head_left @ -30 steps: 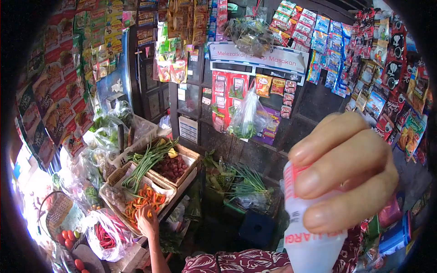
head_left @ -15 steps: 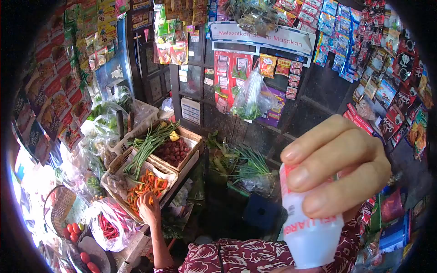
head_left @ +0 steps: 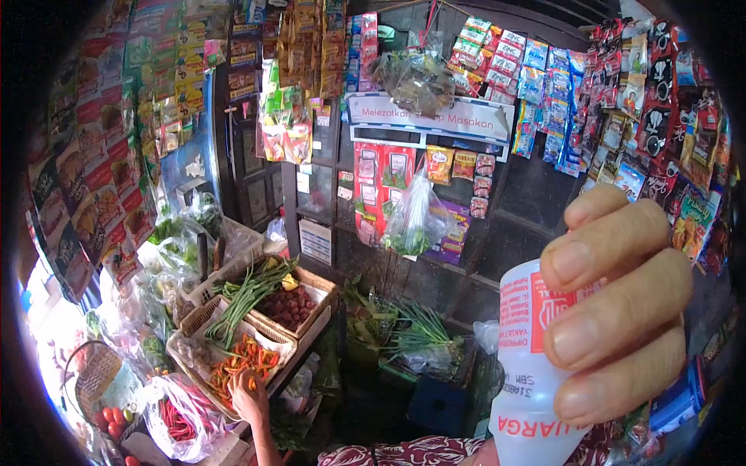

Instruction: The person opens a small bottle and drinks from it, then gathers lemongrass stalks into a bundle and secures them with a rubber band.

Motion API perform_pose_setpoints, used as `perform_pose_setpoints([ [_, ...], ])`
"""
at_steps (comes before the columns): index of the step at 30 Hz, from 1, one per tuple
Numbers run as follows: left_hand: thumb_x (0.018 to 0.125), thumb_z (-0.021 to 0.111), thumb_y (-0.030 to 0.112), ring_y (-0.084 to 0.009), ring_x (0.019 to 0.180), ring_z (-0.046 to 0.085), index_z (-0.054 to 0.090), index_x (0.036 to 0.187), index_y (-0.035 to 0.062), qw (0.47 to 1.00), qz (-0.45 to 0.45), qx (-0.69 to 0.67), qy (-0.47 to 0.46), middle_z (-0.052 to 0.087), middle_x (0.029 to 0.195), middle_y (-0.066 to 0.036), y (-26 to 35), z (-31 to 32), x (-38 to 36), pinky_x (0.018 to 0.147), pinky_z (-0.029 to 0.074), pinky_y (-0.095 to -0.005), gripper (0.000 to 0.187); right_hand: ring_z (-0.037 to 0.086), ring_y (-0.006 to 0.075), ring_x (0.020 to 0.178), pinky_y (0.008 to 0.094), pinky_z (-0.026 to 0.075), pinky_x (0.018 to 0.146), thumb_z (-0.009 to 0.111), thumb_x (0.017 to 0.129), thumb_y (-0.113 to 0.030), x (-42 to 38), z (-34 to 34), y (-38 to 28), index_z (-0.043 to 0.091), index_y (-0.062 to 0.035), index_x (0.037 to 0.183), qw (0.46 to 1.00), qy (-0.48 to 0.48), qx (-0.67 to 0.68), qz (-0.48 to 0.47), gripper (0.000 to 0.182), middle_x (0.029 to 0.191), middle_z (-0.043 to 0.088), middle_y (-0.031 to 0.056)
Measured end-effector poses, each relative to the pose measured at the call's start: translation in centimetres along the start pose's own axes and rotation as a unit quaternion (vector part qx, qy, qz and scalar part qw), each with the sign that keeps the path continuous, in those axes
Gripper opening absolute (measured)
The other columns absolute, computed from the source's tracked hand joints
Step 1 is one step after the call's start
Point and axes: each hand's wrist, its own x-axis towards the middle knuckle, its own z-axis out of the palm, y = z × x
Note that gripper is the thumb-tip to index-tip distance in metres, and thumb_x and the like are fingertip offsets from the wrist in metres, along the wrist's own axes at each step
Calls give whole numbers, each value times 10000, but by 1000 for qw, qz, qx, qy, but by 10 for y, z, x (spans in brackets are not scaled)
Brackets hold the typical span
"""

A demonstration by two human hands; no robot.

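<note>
Close to the camera, my right hand (head_left: 622, 311) is wrapped round a small white plastic bottle (head_left: 522, 388) with red print reading YAKULT. The lettering appears upside down, and the bottle's lower end runs toward the bottom of the view. At the lower left, my left hand (head_left: 250, 398) reaches into a wicker basket (head_left: 289, 356) with its fingers curled down among orange and red chili peppers (head_left: 250, 363). Its fingertips are partly hidden by the chilies. Long green beans (head_left: 247, 299) lie across this basket and the one behind it.
Behind the chilies stands a basket of shallots (head_left: 291, 307). Red chilies in a plastic bag (head_left: 175, 427) and tomatoes (head_left: 113, 419) are at the left. Green onions (head_left: 420, 334) lie low ahead. Sachets (head_left: 556, 101) hang on the walls, and a bagged bunch (head_left: 420, 213) hangs in the middle.
The view has tipped upward, so the wall sits lower. My right hand and the bottle have shifted right and the bottle shows more of its print. My left hand stays at the chilies.
</note>
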Motion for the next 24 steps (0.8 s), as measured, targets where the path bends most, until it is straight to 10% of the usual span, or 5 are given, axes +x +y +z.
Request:
perform_pose_setpoints([
  [7,758,602,124,-296,1017,516,617,921,57,1000,-7,-2,-15,601,1009,-94,-1,-3,0,860,425,-394,177,490,172,980,379,318,939,788,669,-285,-4,-4,14,575,-300,968,997,-68,-19,-39,367,997,536,-64],
  [10,762,602,130,-292,1019,517,613,934,58,999,-18,18,-32,599,1018,-89,0,-2,0,866,425,-394,187,546,191,935,360,378,890,746,727,-204,-5,16,25,598,-234,936,996,79,9,-43,258,966,580,-13],
  [14,809,577,209,-305,1042,511,616,959,72,996,-41,35,-71,597,1053,-85,0,-3,1,877,423,-401,207,645,287,762,313,519,619,718,763,-153,-34,35,50,602,-44,851,963,-90,255,11,182,864,638,144],
  [24,841,561,159,-273,1036,537,637,986,72,993,-30,44,-104,623,1061,-71,5,1,7,909,410,-357,186,575,157,996,313,459,897,700,711,-78,-221,223,115,492,-36,1120,698,-50,478,530,461,1066,567,59],
])
